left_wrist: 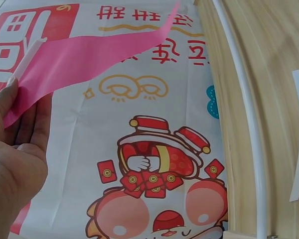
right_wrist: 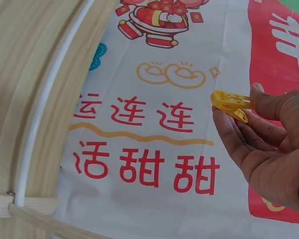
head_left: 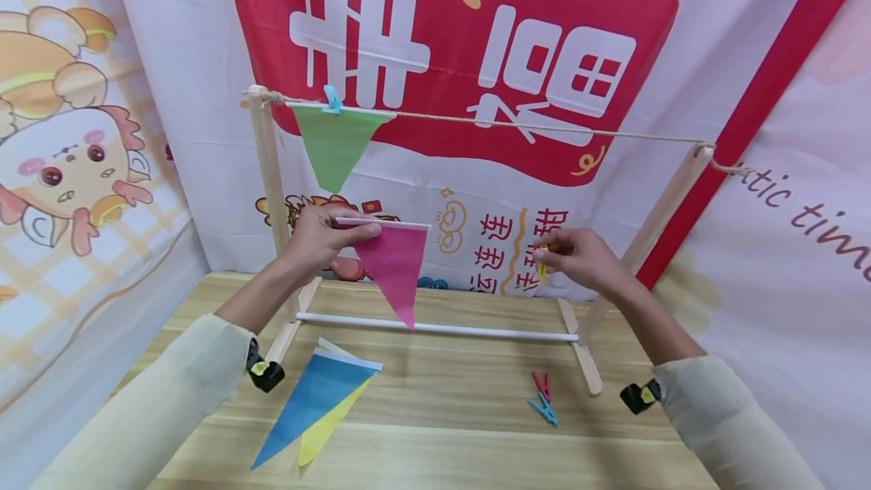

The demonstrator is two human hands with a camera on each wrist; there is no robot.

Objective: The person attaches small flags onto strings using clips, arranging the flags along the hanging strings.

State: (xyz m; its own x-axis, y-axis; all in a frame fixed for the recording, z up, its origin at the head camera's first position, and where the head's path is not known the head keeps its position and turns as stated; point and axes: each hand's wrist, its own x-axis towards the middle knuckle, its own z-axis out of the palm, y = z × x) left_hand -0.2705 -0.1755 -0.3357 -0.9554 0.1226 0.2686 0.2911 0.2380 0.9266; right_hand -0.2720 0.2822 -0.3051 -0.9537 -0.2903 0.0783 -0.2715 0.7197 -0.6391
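In the head view I see, below the string (head_left: 612, 132), my left grip (head_left: 323, 239) pinching the pink flag (head_left: 401, 263), long axis steep, tip down and slightly right, my right grip (head_left: 578, 254) clamped on a yellow clip (right_wrist: 231, 102).

The head view is taken from above the near side of the table (head_left: 435, 422), angled forward and down, so that both arms (head_left: 159, 399), the wrist cameras (head_left: 268, 374) and the backdrop (head_left: 218, 210) are taken in. In both wrist views the backdrop is faced from much nearer, with opposite roll: the table is put at right beside the left hand's (left_wrist: 20, 159) close view, at left in the right hand's (right_wrist: 276, 144). The flag (left_wrist: 74, 62) is shared by head and left wrist, the peg (right_wrist: 231, 102) by head and right wrist, the rod (head_left: 476, 333) by all three.
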